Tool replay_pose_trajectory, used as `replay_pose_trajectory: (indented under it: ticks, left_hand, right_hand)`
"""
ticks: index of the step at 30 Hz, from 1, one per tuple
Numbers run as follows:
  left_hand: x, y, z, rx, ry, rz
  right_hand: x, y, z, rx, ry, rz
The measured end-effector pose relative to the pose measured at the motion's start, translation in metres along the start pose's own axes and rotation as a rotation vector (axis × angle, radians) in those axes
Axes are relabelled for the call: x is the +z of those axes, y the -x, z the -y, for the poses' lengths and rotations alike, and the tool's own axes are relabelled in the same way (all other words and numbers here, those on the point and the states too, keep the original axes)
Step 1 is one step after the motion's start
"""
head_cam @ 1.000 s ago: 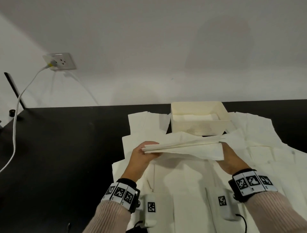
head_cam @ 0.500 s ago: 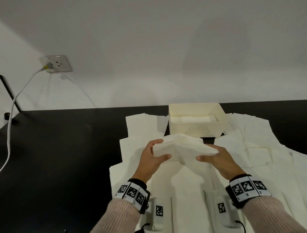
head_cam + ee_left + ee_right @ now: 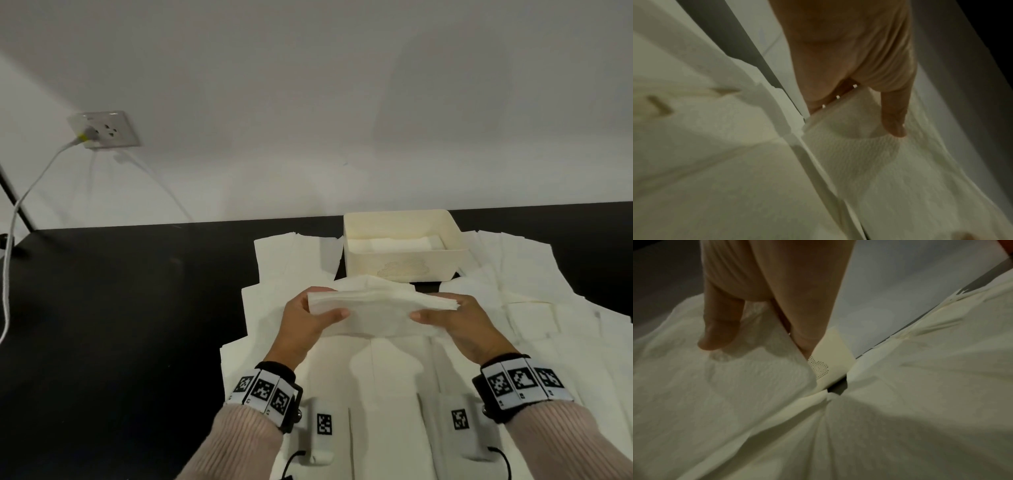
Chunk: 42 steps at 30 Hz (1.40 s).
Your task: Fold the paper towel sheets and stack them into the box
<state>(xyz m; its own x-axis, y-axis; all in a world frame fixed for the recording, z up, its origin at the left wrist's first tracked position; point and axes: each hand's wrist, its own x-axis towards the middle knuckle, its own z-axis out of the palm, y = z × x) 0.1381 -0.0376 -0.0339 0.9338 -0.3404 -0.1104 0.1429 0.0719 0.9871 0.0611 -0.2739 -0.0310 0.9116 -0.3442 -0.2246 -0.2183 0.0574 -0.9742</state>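
A folded white paper towel sheet (image 3: 376, 310) hangs in the air just in front of the cream box (image 3: 404, 265). My left hand (image 3: 308, 318) pinches its left end, thumb on the near side. My right hand (image 3: 448, 320) pinches its right end the same way. In the left wrist view the left thumb (image 3: 894, 116) presses into the towel sheet (image 3: 869, 162). The right wrist view shows the right thumb (image 3: 719, 331) on the towel sheet (image 3: 735, 378), with the box (image 3: 832, 356) just beyond. Folded towels (image 3: 397, 244) lie inside the box.
Several flat paper towel sheets (image 3: 394, 394) cover the black table (image 3: 120, 308) under and around my hands, reaching both sides of the box. A wall socket (image 3: 104, 128) with a white cable (image 3: 13, 240) sits at the far left. The box stands close to the wall.
My hands came together, folding the long strip to about half its length, then spread slightly apart. The folded sheet now sits flatter between both pinches, still in front of the box.
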Motion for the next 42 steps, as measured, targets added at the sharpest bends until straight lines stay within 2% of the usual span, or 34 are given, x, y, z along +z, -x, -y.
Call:
replay_pose_trajectory:
  ticks: [3, 6, 9, 12, 17, 19, 22, 24, 26, 28, 30, 32, 35, 39, 42]
  left_hand:
    - [-0.007, -0.001, 0.003, -0.026, -0.027, 0.056]
    - [-0.002, -0.003, 0.010, -0.087, -0.098, 0.051]
    - [0.001, -0.006, 0.005, -0.042, -0.077, 0.021]
    - [-0.002, -0.007, -0.001, -0.020, -0.033, 0.048]
    - [-0.005, -0.005, 0.001, -0.082, -0.110, 0.043]
    - [-0.009, -0.009, -0.008, -0.038, -0.233, 0.024]
    - [-0.004, -0.013, -0.032, 0.057, -0.604, 0.030]
    - [0.012, -0.013, -0.046, 0.124, -0.828, 0.125]
    - [0.034, -0.011, -0.055, 0.141, -0.889, 0.214]
    - [0.049, -0.009, -0.057, 0.086, -0.741, 0.222]
    - [0.052, -0.008, -0.054, 0.021, -0.467, 0.185]
    - [0.049, -0.007, -0.050, -0.017, -0.137, 0.156]
    - [0.049, -0.006, -0.039, -0.022, 0.198, 0.152]
    - [0.042, -0.008, -0.026, -0.003, 0.395, 0.123]
    - [0.019, -0.008, -0.021, -0.007, 0.327, 0.052]
  right_hand:
    - [-0.007, 0.002, -0.006, 0.025, 0.068, 0.051]
    - [-0.003, -0.003, -0.016, 0.081, 0.154, 0.038]
    - [0.000, -0.006, -0.003, 0.033, 0.124, 0.003]
    - [-0.006, -0.009, 0.002, 0.042, 0.127, -0.009]
    - [-0.005, -0.004, -0.008, 0.125, 0.349, -0.031]
    - [-0.006, -0.001, 0.001, 0.089, 0.347, -0.028]
    - [-0.006, 0.003, 0.029, -0.035, 0.351, -0.004]
    - [0.003, 0.006, 0.048, -0.118, 0.399, 0.016]
    - [0.017, 0.012, 0.065, -0.209, 0.414, 0.054]
    - [0.022, 0.017, 0.076, -0.266, 0.387, 0.099]
    - [0.015, 0.018, 0.078, -0.260, 0.322, 0.088]
    - [0.002, 0.015, 0.071, -0.201, 0.244, 0.114]
    - [0.001, 0.013, 0.048, -0.051, 0.382, 0.235]
    - [-0.007, 0.012, 0.028, -0.018, 0.329, 0.144]
    - [-0.026, 0.012, 0.028, -0.075, 0.154, -0.011]
